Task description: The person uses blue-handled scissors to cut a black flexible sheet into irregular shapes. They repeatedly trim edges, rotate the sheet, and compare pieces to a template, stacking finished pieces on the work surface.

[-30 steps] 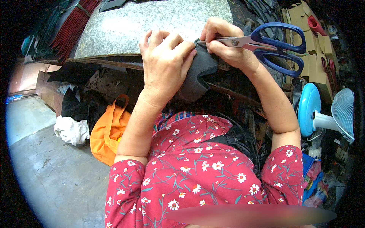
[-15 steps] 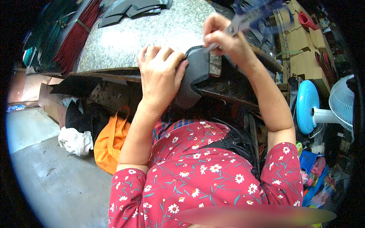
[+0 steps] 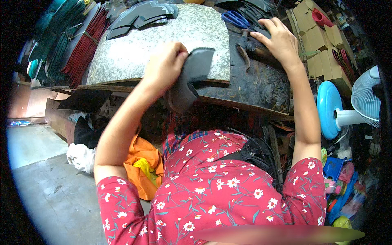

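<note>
My left hand [image 3: 165, 65] is closed on the upper left edge of a dark grey, curved flat piece [image 3: 195, 67]. The piece has a darker trimmed top edge and hangs over the front of a speckled stone slab [image 3: 134, 55]. Over the dark bench at the right, my right hand [image 3: 279, 43] is spread, with nothing in its fingers. Just left of its fingertips lie blue-handled scissors [image 3: 236, 18]. Below them is a dark metal tool with a curved, worn end [image 3: 243, 56]; its kind is unclear.
Stacked grey cut pieces [image 3: 141, 18] lie at the slab's back. Red strip bundles [image 3: 85, 45] and green ones [image 3: 55, 36] are at the left. A blue-based fan [image 3: 330, 110] stands right, below cardboard boxes [image 3: 322, 51]. An orange bag [image 3: 143, 167] hangs beneath the bench.
My right hand has let go of a grey metal tool, moved right and opened. My left hand has shifted slightly left and up with the grey piece, which is now away from the right hand.
</note>
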{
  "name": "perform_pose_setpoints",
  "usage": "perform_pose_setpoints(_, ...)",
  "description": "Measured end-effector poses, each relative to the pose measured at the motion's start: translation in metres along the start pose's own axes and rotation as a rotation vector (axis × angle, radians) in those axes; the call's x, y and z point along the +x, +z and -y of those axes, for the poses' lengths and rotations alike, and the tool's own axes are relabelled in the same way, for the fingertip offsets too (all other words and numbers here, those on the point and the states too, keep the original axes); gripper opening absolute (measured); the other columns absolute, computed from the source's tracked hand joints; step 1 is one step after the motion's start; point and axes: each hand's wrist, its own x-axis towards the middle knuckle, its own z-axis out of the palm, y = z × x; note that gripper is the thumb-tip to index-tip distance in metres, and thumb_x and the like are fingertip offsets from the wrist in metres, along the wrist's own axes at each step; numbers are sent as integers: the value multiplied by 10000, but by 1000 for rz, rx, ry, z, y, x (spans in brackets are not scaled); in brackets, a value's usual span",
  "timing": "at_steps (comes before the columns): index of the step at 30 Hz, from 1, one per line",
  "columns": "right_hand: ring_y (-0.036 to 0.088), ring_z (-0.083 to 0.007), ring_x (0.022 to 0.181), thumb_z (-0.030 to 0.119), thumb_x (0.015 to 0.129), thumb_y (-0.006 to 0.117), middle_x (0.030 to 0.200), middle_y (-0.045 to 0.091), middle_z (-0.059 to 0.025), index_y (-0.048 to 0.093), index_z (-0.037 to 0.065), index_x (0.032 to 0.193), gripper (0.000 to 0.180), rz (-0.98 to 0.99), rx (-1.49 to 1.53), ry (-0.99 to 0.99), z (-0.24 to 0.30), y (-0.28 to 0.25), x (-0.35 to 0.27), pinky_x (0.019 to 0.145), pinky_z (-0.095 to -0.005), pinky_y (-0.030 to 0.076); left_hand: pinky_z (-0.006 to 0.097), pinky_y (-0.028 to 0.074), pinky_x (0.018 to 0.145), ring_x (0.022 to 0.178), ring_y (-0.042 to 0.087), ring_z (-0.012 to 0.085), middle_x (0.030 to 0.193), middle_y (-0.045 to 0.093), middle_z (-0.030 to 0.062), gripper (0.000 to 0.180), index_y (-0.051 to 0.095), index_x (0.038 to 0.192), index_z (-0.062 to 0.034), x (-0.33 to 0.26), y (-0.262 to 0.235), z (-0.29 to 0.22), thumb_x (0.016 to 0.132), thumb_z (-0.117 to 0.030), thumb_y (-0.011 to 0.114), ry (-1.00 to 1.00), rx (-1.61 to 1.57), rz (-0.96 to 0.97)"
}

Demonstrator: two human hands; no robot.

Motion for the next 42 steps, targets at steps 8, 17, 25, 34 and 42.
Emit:
perform_pose_setpoints(8, 614, -388, 1006, 662, 996, 380, 993, 691, -189, 723, -15, 993, 760, 1229, 1518, -975, 274, -55, -72, 863, -453, 503, 288, 463, 738, 782, 530, 84, 805, 621, -19, 162, 640, 933, -18, 108, -26, 40, 927, -179, 662, 105, -9, 680)
perform_pose_setpoints(17, 686, -167, 899, 500, 763, 828, 942, 756, -118, 728, -51, 961, 595, 1640, 2245, -735, 327, -75, -89, 771, -342, 523, 326, 464, 797, 825, 536, 129, 841, 622, 44, 192, 607, 982, -17, 87, -34, 28, 954, -205, 632, 79, 5, 611)
perform_pose_setpoints(25, 643, -399, 912, 690, 937, 502, 950, 666, -235, 662, -39, 908, 747, 1371, 1612, -1134, 288, -65, -69, 750, -458, 483, 328, 475, 813, 834, 565, 147, 861, 638, 67, 166, 620, 985, -21, 79, -27, 31, 939, -179, 637, 97, 30, 490)
perform_pose_setpoints(34, 632, -319, 1031, 619, 943, 553, 1070, 631, -161, 634, -17, 1108, 662, 1057, 1638, -705, 176, -47, -43, 901, -399, 499, 342, 494, 828, 877, 628, 233, 930, 655, 91, 182, 665, 1010, -66, 49, -54, 0, 941, -234, 656, 236, 702, -149)
perform_pose_setpoints(42, 655, -158, 856, 675, 1026, 215, 824, 682, -66, 691, 23, 929, 813, 855, 1342, 107, 59, -4, 18, 806, -297, 508, 282, 474, 837, 927, 589, 150, 1049, 632, 54, 151, 630, 1063, -51, 34, -83, -24, 965, -156, 587, 259, -466, -449)
